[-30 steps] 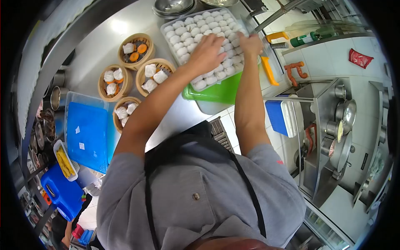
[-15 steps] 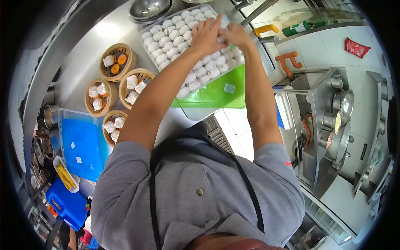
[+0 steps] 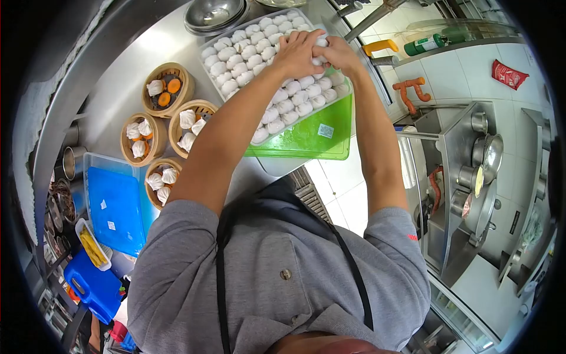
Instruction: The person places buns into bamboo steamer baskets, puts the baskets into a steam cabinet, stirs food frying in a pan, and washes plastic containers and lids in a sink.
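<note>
A shallow tray holds rows of round white balls, and a green lid lies partly under it. Over the tray's right part, my left hand and my right hand meet. Their fingers are curled round white balls that show between them; the exact grip is partly hidden. Left of my left arm stand several round bamboo steamers, with white wrapped dumplings and orange slices inside.
Stacked metal bowls stand behind the tray. At the left are a blue-lidded container, a small tub of yellow food and a blue jug. An orange handle lies right of my hands; pots stand farther right.
Over the last second my hands have come together at the tray's upper right, white balls now showing between them. The tray and steamers appear farther left. Since half a second ago the hands have barely shifted.
</note>
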`<state>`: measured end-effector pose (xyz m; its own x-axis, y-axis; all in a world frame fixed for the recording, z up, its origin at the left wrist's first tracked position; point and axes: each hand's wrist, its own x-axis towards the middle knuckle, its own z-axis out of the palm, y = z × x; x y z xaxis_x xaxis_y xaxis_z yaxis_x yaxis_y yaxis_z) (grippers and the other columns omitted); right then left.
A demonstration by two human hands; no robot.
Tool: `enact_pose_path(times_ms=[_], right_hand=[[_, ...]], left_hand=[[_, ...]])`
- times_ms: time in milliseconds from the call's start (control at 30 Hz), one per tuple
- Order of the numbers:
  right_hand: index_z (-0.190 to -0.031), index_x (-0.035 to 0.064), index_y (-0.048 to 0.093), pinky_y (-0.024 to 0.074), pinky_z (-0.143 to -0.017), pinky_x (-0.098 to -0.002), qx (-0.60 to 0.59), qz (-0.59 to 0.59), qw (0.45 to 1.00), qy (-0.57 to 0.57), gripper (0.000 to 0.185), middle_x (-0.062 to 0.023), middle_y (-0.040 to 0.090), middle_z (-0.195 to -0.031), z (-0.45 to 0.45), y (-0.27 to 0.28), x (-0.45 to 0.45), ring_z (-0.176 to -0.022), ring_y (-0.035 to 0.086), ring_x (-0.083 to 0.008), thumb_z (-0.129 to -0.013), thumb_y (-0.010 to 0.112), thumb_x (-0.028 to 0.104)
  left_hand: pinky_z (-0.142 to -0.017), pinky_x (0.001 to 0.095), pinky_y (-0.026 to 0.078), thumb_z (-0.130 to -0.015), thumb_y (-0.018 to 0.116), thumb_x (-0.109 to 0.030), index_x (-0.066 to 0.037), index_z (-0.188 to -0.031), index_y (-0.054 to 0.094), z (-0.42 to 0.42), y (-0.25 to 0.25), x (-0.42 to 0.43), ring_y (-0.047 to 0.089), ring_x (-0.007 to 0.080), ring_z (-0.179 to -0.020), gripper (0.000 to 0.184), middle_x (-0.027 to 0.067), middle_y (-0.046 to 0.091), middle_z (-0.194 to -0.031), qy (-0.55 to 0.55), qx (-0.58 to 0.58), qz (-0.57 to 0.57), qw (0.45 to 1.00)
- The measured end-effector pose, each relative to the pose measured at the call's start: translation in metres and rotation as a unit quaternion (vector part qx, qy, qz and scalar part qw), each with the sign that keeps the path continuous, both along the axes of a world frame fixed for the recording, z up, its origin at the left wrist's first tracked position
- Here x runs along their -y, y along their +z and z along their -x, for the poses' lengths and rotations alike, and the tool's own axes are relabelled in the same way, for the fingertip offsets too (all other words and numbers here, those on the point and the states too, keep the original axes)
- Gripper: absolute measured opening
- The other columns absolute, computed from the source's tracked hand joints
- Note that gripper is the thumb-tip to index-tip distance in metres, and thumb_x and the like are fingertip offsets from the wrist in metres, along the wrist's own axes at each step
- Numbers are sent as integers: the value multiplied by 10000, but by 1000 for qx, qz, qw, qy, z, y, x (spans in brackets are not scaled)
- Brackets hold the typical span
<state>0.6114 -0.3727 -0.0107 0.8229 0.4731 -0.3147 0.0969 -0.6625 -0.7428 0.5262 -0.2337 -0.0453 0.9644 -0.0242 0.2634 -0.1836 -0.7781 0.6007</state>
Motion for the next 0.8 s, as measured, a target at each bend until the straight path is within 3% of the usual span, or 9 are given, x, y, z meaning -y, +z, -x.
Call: enact_pose_path(times_ms=[133, 300, 467, 533, 633, 667, 700, 767, 800], right_hand=[[-888, -45, 635, 404, -442, -302, -46, -27, 998, 31, 413, -82, 605, -656, 2, 8, 1, -473, 539, -149, -675, 706, 301], [-804, 22, 624, 333, -396, -256, -106, -181, 977, -44, 167, -38, 576, -621, 0, 3, 15, -432, 460, -109, -782, 631, 187], [-784, 59, 618, 360, -438, -249, -132, -124, 983, -28, 124, -38, 581, -638, 9, 29, 20, -511, 506, -104, -810, 594, 178], [-779, 65, 616, 375, -455, -250, -114, -116, 986, -20, 128, -33, 578, -641, 9, 32, 23, -549, 524, -100, -817, 585, 183], [-840, 85, 645, 459, -519, -303, -46, -76, 995, -45, 115, -58, 637, -708, 10, 27, 28, -658, 625, -161, -808, 588, 179], [-883, 105, 659, 493, -569, -336, 170, 71, 980, 73, 119, -73, 663, -764, 10, 26, 28, -718, 656, -203, -808, 594, 172], [-925, 126, 673, 528, -618, -369, 371, 211, 885, 184, 142, -88, 689, -821, 11, 25, 27, -778, 687, -244, -809, 601, 165], [-967, 147, 676, 538, -670, -390, 375, 286, 852, 226, 172, -97, 695, -873, 31, 28, 19, -824, 690, -266, -813, 603, 167], [-1009, 169, 679, 547, -723, -410, 376, 358, 811, 270, 206, -105, 700, -926, 38, 29, 14, -871, 694, -287, -817, 605, 169]], left_hand=[[-1008, 460, 228, -605, 780, -355, -207, -1423, 372, 1, 8, 3, 375, 289, -1231, 925, 77, 510, -1271, -2, -14, -10, 1000], [-1011, 450, 222, -602, 776, -341, -210, -1416, 378, -2, 11, -4, 384, 291, -1212, 916, 96, 553, -1159, -30, -16, 43, 998], [-1031, 473, 196, -640, 755, -327, -193, -1408, 382, -3, 9, -8, 393, 296, -1223, 864, 121, 578, -1108, -31, -24, 98, 994], [-1024, 471, 272, -700, 733, -312, -161, -1367, 405, -7, 11, -12, 447, 323, -1194, 758, 153, 569, -1143, -23, -12, 106, 994], [-981, 426, 385, -742, 728, -291, -103, -1310, 427, -18, 1, -15, 516, 311, -1138, 670, 172, 560, -1166, 13, 16, 158, 987], [-926, 361, 454, -751, 733, -248, -62, -1266, 435, -25, -6, -14, 559, 282, -1072, 623, 177, 553, -1168, 0, 8, 302, 953], [-926, 361, 454, -751, 733, -248, -62, -1266, 435, -21, 4, -13, 559, 282, -1072, 623, 177, 553, -1168, -3, 8, 300, 954], [-910, 351, 468, -757, 729, -226, -31, -1261, 428, -8, 34, -9, 578, 256, -1036, 618, 178, 555, -1153, 112, 75, 437, 889], [-893, 364, 475, -736, 729, -215, -15, -1253, 455, -13, 38, -14, 587, 328, -980, 618, 257, 544, -1170, 147, 106, 422, 889]])
